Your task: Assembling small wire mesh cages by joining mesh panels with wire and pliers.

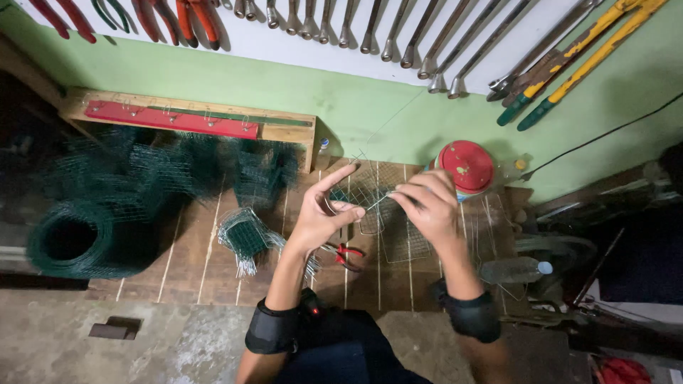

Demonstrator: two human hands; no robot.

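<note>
Nearest to us, both forearms wear black wrist bands [272,328] and rise from the lap toward the wooden tabletop [192,263].

Our left hand [324,217] has its grip half closed: thumb and forefinger pinch one edge of a small wire mesh piece [359,190], the other fingers spread upward. Our right hand [425,208] has its grip closed, fingertips pinched on a thin wire end at the opposite edge of that mesh. We hold the piece in the air, above the tabletop, between the two hands.

Step in hand, as we judge it: bending or tying a wire end on the mesh panel. The next move calls for a steady left pinch while the right fingers turn the wire; the red-handled pliers [344,254] lie just below on the tabletop, within reach.

The mesh piece looks thin, silvery, square-gridded, light and springy; the exact shape is hard to tell.

Farther left: a bundle of cut mesh pieces [244,238], then a green mesh roll [85,235]. Right: a clear plastic bottle [514,270] and a red-lidded can [466,167]. On the far wall hang spanners [398,32] and yellow-handled bolt cutters [583,53].
</note>
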